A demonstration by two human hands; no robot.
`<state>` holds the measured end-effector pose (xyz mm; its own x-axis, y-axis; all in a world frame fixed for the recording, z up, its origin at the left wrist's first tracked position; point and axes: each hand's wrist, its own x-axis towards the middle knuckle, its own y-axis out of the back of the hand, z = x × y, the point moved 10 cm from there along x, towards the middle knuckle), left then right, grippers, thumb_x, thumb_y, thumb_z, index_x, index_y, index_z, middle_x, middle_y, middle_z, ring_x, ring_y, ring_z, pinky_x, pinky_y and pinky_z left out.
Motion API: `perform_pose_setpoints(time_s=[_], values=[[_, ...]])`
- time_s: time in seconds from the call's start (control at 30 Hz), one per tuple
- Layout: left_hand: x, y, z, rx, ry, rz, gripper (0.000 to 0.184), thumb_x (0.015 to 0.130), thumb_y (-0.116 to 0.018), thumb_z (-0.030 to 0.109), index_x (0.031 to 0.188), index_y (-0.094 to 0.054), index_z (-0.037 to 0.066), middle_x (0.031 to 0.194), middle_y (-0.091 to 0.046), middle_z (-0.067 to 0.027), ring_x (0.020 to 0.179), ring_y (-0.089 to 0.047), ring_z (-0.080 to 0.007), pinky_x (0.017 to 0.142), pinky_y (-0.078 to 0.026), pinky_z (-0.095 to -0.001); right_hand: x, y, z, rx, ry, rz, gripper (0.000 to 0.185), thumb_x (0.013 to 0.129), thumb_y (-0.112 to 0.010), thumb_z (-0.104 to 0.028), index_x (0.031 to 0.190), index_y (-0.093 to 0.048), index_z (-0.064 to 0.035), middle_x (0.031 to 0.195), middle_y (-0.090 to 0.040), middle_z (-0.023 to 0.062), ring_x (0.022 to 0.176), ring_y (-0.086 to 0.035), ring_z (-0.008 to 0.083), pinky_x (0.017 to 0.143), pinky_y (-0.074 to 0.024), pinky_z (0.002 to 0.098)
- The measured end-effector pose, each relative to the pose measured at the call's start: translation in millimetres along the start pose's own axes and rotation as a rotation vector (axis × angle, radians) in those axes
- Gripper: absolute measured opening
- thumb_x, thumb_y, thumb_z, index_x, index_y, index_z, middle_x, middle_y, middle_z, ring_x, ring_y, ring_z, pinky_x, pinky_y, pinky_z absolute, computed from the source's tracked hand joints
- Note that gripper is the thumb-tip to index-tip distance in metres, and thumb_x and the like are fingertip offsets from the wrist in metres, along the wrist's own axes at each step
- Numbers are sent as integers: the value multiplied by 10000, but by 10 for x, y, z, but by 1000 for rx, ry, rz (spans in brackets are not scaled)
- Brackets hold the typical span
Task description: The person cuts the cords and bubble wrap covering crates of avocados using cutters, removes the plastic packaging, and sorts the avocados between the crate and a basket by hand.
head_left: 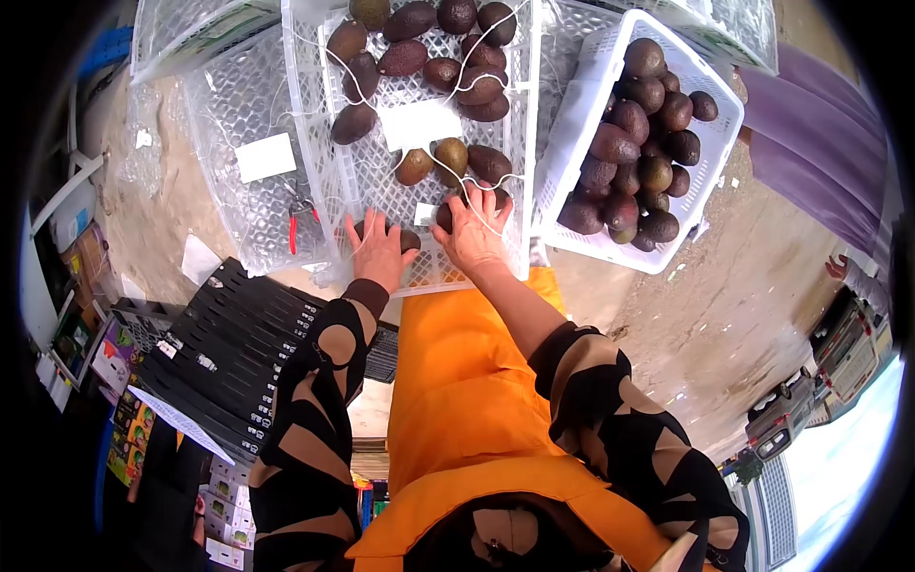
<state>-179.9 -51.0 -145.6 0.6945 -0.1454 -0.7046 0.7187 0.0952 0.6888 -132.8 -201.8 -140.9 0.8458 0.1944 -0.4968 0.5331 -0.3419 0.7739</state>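
Observation:
A white plastic crate holds several dark avocados, most of them at its far end. Low in the crate, my left hand has an avocado between its thumb and index finger. My right hand reaches in beside it, its thumb and fingers around another avocado. One more avocado lies by the right fingertips, partly covered. Just above are two greenish-brown avocados and a dark one. White string and a blank white card lie across the crate.
To the right stands a second white crate heaped with avocados. On the left are a clear crate with a white card, red-handled pliers and stacked black crates. A person in purple clothing is at the right.

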Motion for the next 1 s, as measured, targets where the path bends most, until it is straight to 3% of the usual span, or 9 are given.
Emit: perform_pose_setpoints(time_s=[0.13,0.23,0.33,0.4,0.53,0.6,0.7,0.8,1.0], values=[[35,186,-27,-207,10,145,487,822,-756,258,1235,-583,67,1341,-472,-179,1388,-333,-366,1142,-207,-582,-179,-355,-11,-134,-30,-373,494,813,-738,-399,1270,-597,-276,1378,-465,100,1383,-323,368,1035,-249,720],[262,712,164,-344,-5,400,453,840,-718,160,1258,-562,83,1314,-490,-182,1324,-394,-360,1083,-312,-527,-204,-403,0,-113,-29,-390,529,813,-744,-403,1307,-581,-306,1386,-457,103,1417,-289,376,1038,-227,752],[784,1068,645,-225,-187,508,468,869,-703,245,1315,-561,253,1332,-494,-156,1342,-386,-347,1092,-267,-577,-187,-430,22,-119,-12,-347,522,813,-742,-414,1300,-586,-311,1398,-451,102,1432,-272,373,1039,-214,757],[1043,918,687,-294,-267,411,508,849,-724,297,1327,-554,276,1289,-542,-119,1300,-425,-336,1068,-246,-633,-210,-415,30,-99,-12,-354,522,812,-740,-421,1299,-588,-311,1412,-445,102,1434,-267,371,1043,-203,755],[777,636,278,-372,57,204,522,783,-787,303,1247,-580,184,1085,-610,-117,1144,-540,-323,1007,-387,-515,-243,-304,31,-42,14,-298,503,835,-708,-382,1311,-589,-273,1380,-468,97,1425,-271,365,1062,-183,737],[481,346,-9,-566,-39,417,438,777,-799,232,1133,-575,113,1040,-606,-101,1062,-556,-335,941,-409,-509,-159,-236,56,-14,-42,-195,501,816,-712,-293,1296,-590,-211,1364,-484,118,1394,-316,371,1079,-236,673],[296,221,7,-474,3,321,334,792,-784,155,930,-488,90,897,-560,-65,909,-565,-305,849,-384,-474,151,209,70,253,-122,128,453,793,-696,-170,1230,-593,-108,1364,-494,155,1331,-381,384,1087,-314,556],[299,271,107,-400,-45,345,303,831,-755,159,995,-505,111,914,-569,-70,948,-579,-286,975,-327,-490,675,855,10,294,-102,686,398,755,-679,-50,1124,-536,-14,1335,-493,218,1236,-449,411,1056,-379,463],[279,235,14,-403,-67,331,313,823,-763,147,973,-490,109,894,-519,-41,915,-561,-252,982,-315,-475,1116,714,282,233,-324,809,691,644,-860,-183,1176,-465,11,1207,-540,228,1149,-489,426,1000,-398,496]])
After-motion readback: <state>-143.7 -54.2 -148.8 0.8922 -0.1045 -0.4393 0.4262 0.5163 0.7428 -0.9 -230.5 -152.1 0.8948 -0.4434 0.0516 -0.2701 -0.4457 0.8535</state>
